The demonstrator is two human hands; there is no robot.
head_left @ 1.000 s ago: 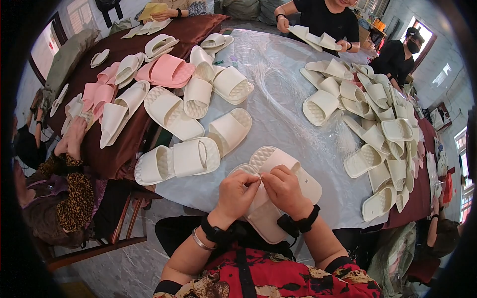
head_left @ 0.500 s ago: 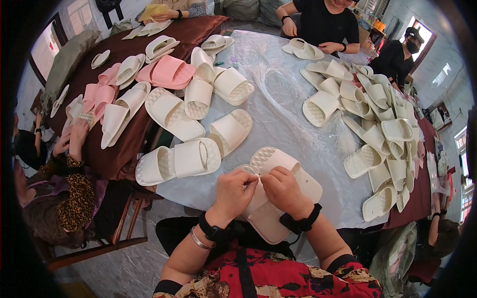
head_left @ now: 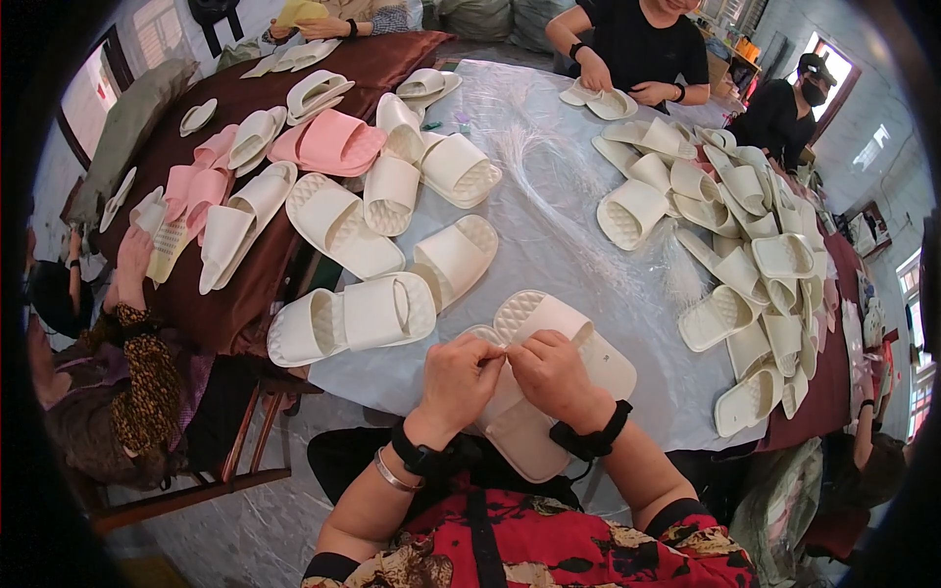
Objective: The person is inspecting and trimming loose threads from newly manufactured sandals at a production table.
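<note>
In front of me a pair of cream slippers (head_left: 610, 370) lies side by side at the table's near edge, toes away from me, partly covered by my hands. My left hand (head_left: 457, 382) is closed in a pinch above the left slipper's strap. Against its fingertips, my right hand (head_left: 554, 377) pinches too, over the inner side of the right slipper. Whatever is between the fingertips is too small to make out. A bundle of thin clear plastic strands (head_left: 559, 206) lies on the table beyond the slippers.
Loose cream slippers (head_left: 358, 316) lie to the left, with pink slippers (head_left: 333, 142) behind them. A heap of cream slippers (head_left: 755, 255) stands on the right. Across the table a co-worker (head_left: 642, 44) handles a pair; another co-worker (head_left: 147, 392) sits at the left.
My pinched fingertips have drawn slightly closer together and shifted a little left. The co-worker across has brought a hand down onto a slipper. The left co-worker's hand has moved off a patterned yellowish piece.
</note>
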